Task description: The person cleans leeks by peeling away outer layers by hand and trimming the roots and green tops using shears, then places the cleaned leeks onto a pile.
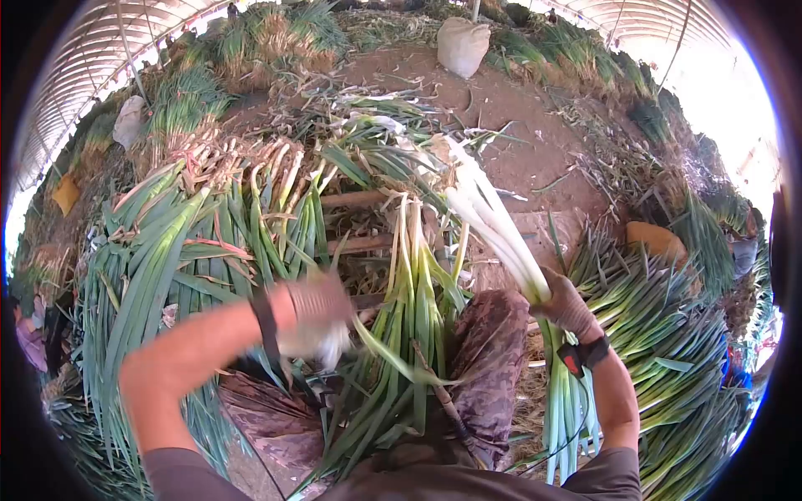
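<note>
My right hand [568, 307], in a brownish glove, is closed round a bunch of green onions [499, 230] with long white stalks pointing up and away and green leaves hanging down. My left hand [316, 302], also gloved, is smeared by motion over the leaves at the centre left; a blurred pale wisp [324, 344] shows just below it, and its fingers cannot be made out. Between my hands, another bundle of onions [409, 275] lies with its leaves across my lap. Unpeeled onions [159, 242] with brown root ends are heaped at the left.
Piled onions [660, 342] with green leaves spread along the right. A white sack [463, 47] stands on the dirt floor [401, 71] at the back, another [129, 122] at the back left. A yellow sack [656, 240] lies at the right. Wooden slats [355, 244] lie ahead.
</note>
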{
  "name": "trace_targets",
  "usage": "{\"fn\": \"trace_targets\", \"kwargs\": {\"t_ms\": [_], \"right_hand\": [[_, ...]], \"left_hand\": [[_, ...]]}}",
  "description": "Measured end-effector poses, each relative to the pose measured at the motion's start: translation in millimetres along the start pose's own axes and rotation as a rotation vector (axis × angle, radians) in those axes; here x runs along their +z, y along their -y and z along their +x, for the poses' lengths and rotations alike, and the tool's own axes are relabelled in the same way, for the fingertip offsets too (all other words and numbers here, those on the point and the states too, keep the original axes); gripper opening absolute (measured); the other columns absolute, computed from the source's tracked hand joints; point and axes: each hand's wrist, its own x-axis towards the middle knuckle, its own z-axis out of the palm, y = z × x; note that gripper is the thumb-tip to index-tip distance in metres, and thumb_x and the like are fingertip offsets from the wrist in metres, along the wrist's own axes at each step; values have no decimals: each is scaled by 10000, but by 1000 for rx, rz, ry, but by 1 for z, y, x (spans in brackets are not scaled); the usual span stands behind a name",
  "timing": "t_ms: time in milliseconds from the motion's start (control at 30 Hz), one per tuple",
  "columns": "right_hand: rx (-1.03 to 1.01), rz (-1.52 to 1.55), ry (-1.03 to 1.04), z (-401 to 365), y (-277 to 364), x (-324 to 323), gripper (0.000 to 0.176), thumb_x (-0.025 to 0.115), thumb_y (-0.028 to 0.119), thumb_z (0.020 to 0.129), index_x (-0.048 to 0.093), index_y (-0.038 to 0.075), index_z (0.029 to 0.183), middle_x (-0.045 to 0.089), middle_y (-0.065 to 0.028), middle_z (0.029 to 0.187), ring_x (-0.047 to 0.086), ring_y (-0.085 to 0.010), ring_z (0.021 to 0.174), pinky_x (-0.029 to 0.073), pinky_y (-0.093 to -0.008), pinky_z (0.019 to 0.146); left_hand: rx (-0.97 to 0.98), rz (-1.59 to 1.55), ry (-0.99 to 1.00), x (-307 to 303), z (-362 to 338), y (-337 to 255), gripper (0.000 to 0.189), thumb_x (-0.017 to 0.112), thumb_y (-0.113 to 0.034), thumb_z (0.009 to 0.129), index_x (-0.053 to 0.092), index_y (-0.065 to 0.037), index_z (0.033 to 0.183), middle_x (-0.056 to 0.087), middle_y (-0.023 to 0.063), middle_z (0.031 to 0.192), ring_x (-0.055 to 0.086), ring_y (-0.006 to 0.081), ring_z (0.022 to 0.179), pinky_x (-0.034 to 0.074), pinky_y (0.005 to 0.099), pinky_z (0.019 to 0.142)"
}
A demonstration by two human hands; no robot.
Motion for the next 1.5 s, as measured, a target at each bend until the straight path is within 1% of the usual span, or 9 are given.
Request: {"fn": "trace_targets", "kwargs": {"t_ms": [100, 167, 333, 500, 667, 1033, 1133, 1300, 1500], "right_hand": [[100, -99, 32, -8, 10, 11, 768, 749, 60, 641, 501, -19, 1364, 686, -207, 1071, 673, -260, 992, 512, -355, 918], [129, -249, 4, -14, 21, 20, 774, 734, 80, 645, 481, -15, 1371, 671, -279, 985, 677, -401, 957, 534, -421, 859], [155, -366, 13, -21, 37, 42, 766, 734, 101, 667, 461, 0, 1376, 675, -279, 943, 662, -456, 913, 538, -497, 810], [-23, -386, 27, -35, 52, 55, 769, 726, 104, 697, 404, 106, 1395, 658, -262, 950, 660, -468, 820, 545, -532, 740], [-6, -517, 155, -53, 52, 66, 818, 755, 143, 675, 391, 94, 1406, 657, -245, 932, 662, -454, 792, 549, -530, 710], [-100, -408, 244, -77, 77, 78, 807, 756, 109, 640, 434, 39, 1377, 670, -226, 939, 668, -428, 843, 549, -506, 727], [-71, -410, 239, -89, 71, 66, 816, 767, 132, 649, 428, 68, 1388, 672, -209, 960, 667, -421, 816, 542, -510, 717], [27, -386, 162, -106, 43, 40, 721, 747, 75, 658, 487, 65, 1331, 674, -233, 909, 659, -449, 824, 539, -512, 728], [92, -526, 243, -60, 34, 62, 764, 734, 67, 650, 454, 51, 1361, 665, -243, 868, 650, -450, 841, 529, -521, 746]], "left_hand": [[-603, -8, -578, -26, 20, 217, 200, 584, -251, 946, 668, -69, 958, 670, 111, 924, 637, 234, 880, 510, 383, 752], [-1248, 914, -881, -97, 7, 248, 236, 600, -256, 952, 654, -47, 1048, 672, 139, 979, 648, 215, 949, 537, 397, 819], [-382, -277, -947, -60, 108, 143, 561, 691, -377, 893, 573, -26, 1315, 605, 198, 1286, 561, 350, 1230, 435, 431, 1079], [62, -245, -689, 41, 160, 68, 484, 557, -497, 952, 684, -83, 1170, 674, 132, 1167, 635, 321, 1090, 506, 435, 964], [116, -351, -728, 82, 128, 53, 319, 595, -403, 951, 710, -107, 920, 661, 107, 787, 654, 321, 752, 515, 425, 718], [-121, -578, -671, 119, 70, 72, 466, 512, -473, 1011, 715, -86, 847, 616, 115, 644, 629, 284, 599, 506, 363, 606], [-532, -407, -614, 127, 37, 123, 440, 547, -502, 956, 706, -128, 788, 632, 125, 653, 641, 299, 611, 500, 415, 620], [-1438, 163, -228, 123, -91, 237, 221, 695, -277, 847, 746, -92, 956, 729, 124, 973, 710, 320, 910, 563, 421, 774], [-794, 41, -497, 45, 33, 107, 1213, 795, -646, 623, 254, -90, 1555, 260, 226, 1592, 183, 373, 1505, 77, 585, 1215]]}}
